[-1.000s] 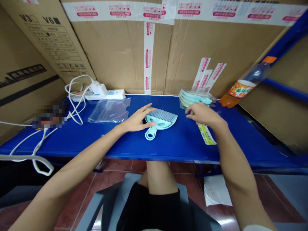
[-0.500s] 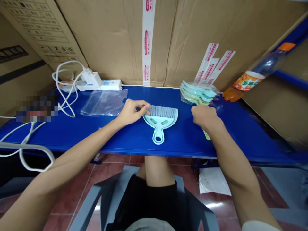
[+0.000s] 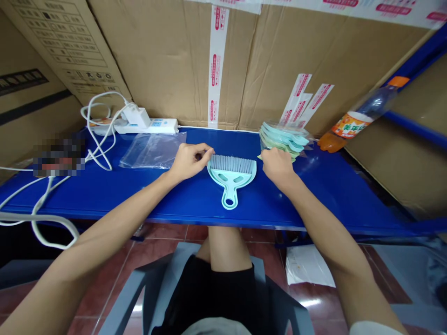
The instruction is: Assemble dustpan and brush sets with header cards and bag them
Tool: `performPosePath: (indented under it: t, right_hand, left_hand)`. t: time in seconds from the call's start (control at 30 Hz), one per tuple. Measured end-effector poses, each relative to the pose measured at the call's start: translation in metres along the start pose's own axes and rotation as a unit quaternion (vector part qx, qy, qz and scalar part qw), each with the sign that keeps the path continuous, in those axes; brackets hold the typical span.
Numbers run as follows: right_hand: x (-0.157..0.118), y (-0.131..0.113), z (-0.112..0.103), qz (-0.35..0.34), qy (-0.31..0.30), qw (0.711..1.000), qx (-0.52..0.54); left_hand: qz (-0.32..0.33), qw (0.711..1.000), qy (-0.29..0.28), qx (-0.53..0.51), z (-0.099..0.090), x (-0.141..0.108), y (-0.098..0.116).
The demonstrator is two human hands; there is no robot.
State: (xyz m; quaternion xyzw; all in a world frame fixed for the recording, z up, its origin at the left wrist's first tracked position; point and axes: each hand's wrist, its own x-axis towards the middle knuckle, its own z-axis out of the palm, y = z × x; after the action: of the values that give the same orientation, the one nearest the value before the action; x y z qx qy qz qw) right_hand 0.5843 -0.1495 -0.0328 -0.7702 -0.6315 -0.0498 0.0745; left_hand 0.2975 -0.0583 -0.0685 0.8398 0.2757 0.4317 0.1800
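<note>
Head view showed a plastic bag [image 3: 152, 150] at 10 o'clock on the blue surface [image 3: 104, 195]. Beside it, the left hand [image 3: 188, 160] pinched the brush's [image 3: 231, 173] left corner, fingers curled. Right hand [image 3: 276, 167] gripped something by the stack of brushes [image 3: 283, 138]; what, I cannot tell.

You are looking at an evenly lit, fairly bright scene, with soft light from above and no hard shadows on the blue bench [image 3: 104, 195]. The floor tiles [image 3: 307, 302] throw back a white glare patch at lower right. Your wide lens bends straight lines: the bench edge bows and the cardboard boxes [image 3: 167, 60] lean outward toward the corners. The centre is sharp; the bottle [image 3: 359, 118] at far right is smeared and soft. One patch at left [image 3: 59, 156] is pixelated.
</note>
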Motion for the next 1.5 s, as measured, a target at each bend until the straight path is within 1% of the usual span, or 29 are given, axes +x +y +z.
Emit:
performPosePath:
  t: [0.13, 0.2, 0.23, 0.33, 0.4, 0.47, 0.57, 0.7, 0.77, 0.83, 0.9, 0.97, 1.0, 1.03, 1.1, 1.2, 1.27, 1.3, 1.37, 1.43, 1.5]
  right_hand:
    - [-0.004, -0.011, -0.008, 0.020, 0.017, 0.999, -0.021]
    - [-0.005, -0.012, -0.014, 0.028, 0.047, 0.998, -0.015]
    - [-0.005, -0.011, -0.016, 0.030, 0.072, 0.997, -0.003]
    - [-0.004, -0.006, -0.020, 0.013, 0.151, 0.986, 0.065]
    - [-0.003, -0.003, -0.020, -0.004, 0.177, 0.972, 0.152]
    - [-0.003, -0.001, -0.019, -0.013, 0.173, 0.944, 0.279]
    - [-0.002, -0.004, -0.016, -0.011, 0.141, 0.879, 0.455]
    - [-0.002, -0.010, -0.016, -0.037, 0.096, 0.803, 0.588]
    - [-0.004, -0.013, -0.020, -0.067, 0.065, 0.779, 0.621]
    - [-0.007, -0.015, -0.025, -0.093, 0.037, 0.773, 0.626]
    - [-0.011, -0.016, -0.030, -0.095, 0.015, 0.783, 0.614]
    - [-0.013, -0.018, -0.032, -0.080, -0.007, 0.797, 0.599]
    - [-0.014, -0.018, -0.031, -0.078, -0.018, 0.798, 0.597]
    - [-0.014, -0.017, -0.029, -0.085, -0.027, 0.794, 0.601]
    - [-0.012, -0.017, -0.022, -0.125, -0.037, 0.774, 0.619]
    - [-0.005, -0.016, -0.008, -0.201, -0.029, 0.750, 0.630]
    - [-0.001, -0.017, 0.000, -0.227, -0.018, 0.742, 0.630]
    - [0.001, -0.017, 0.003, -0.232, -0.011, 0.740, 0.631]
    - [0.003, -0.018, 0.007, -0.224, -0.008, 0.746, 0.627]
    - [0.003, -0.019, 0.009, -0.205, -0.027, 0.754, 0.623]
    - [0.003, -0.019, 0.010, -0.186, -0.040, 0.755, 0.627]
  left_hand:
    - [0.002, 1.000, 0.016, -0.006, -0.002, 0.001, 0.001]
    - [0.000, 1.000, 0.016, -0.002, -0.003, 0.002, 0.001]
    - [-0.002, 1.000, 0.014, 0.002, -0.003, 0.002, 0.000]
    - [-0.006, 1.000, 0.011, 0.001, -0.002, 0.002, 0.000]
    - [-0.012, 1.000, 0.007, -0.015, -0.003, 0.002, -0.001]
    - [-0.023, 0.999, 0.000, -0.041, -0.003, 0.003, -0.001]
    - [-0.039, 0.994, -0.013, -0.106, -0.002, 0.005, -0.002]
    - [-0.047, 0.977, -0.044, -0.206, 0.001, 0.006, -0.001]
    - [-0.050, 0.968, -0.074, -0.234, 0.002, 0.006, 0.001]
    - [-0.059, 0.959, -0.104, -0.256, 0.003, 0.006, 0.003]
    - [-0.074, 0.947, -0.122, -0.289, 0.004, 0.006, 0.003]
    - [-0.102, 0.928, -0.132, -0.334, 0.005, 0.007, 0.002]
    - [-0.118, 0.917, -0.136, -0.355, 0.005, 0.007, 0.001]
    - [-0.132, 0.909, -0.139, -0.371, 0.005, 0.007, 0.001]
    - [-0.147, 0.901, -0.139, -0.384, 0.005, 0.008, 0.000]
    - [-0.140, 0.906, -0.113, -0.382, 0.005, 0.009, -0.002]
    - [-0.133, 0.908, -0.090, -0.386, 0.005, 0.010, -0.005]
    - [-0.129, 0.909, -0.077, -0.388, 0.006, 0.011, -0.007]
    - [-0.124, 0.913, -0.048, -0.386, 0.006, 0.012, -0.012]
    - [-0.118, 0.920, -0.016, -0.374, 0.006, 0.013, -0.017]
    - [-0.108, 0.928, 0.008, -0.356, 0.006, 0.014, -0.022]
